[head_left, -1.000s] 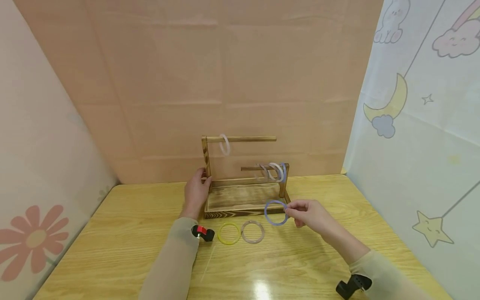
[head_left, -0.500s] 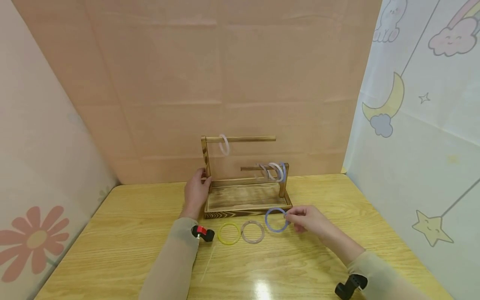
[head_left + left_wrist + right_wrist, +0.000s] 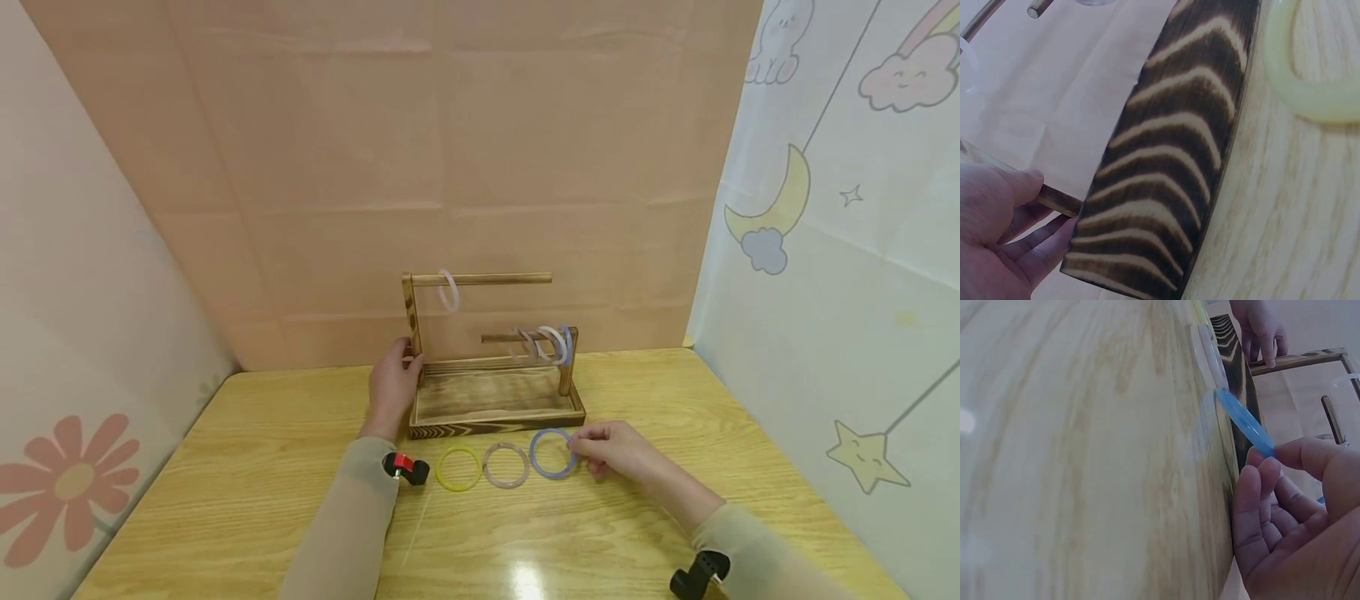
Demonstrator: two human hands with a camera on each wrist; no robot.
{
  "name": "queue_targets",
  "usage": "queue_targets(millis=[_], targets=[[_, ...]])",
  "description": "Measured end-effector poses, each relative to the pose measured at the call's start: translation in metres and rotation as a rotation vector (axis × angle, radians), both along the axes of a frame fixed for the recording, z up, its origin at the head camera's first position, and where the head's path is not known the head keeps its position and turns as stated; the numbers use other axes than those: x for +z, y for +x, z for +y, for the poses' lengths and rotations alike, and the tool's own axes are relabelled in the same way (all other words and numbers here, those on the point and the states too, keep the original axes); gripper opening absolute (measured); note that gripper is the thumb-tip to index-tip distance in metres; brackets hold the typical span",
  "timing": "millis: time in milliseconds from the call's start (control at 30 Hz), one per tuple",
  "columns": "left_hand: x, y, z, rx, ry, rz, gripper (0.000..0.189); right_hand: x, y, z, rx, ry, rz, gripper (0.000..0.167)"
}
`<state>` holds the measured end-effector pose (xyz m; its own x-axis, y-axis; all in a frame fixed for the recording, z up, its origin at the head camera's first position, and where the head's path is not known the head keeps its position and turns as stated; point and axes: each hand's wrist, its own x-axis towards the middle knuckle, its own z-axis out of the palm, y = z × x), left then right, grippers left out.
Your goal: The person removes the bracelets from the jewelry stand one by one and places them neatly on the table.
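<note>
The blue ring (image 3: pixel 553 477) has come nearer, pinched by fingers of the right hand (image 3: pixel 617 447), right of a pale ring (image 3: pixel 506 485), the left hand (image 3: pixel 392 387) gripping the rack (image 3: pixel 495 426) bearing rings (image 3: pixel 456 293).

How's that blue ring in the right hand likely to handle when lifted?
The blue ring is probably stiff: it looks evenly round though the right hand pinches only one edge. It's likely light, being a slim, open hoop. Its smooth, shiny surface could slip a little.
</note>
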<state>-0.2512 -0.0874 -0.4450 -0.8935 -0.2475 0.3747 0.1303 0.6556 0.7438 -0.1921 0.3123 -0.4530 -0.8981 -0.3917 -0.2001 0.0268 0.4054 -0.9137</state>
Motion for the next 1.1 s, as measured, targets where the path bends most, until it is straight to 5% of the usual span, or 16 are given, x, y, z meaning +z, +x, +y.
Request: queue_targets(millis=[1100], targets=[[-0.0002, -0.0007, 0.0005, 0.005, -0.006, -0.017, 0.040, -0.0023, -0.0007, -0.0023, 0.017, 0.037, 0.018, 0.020]])
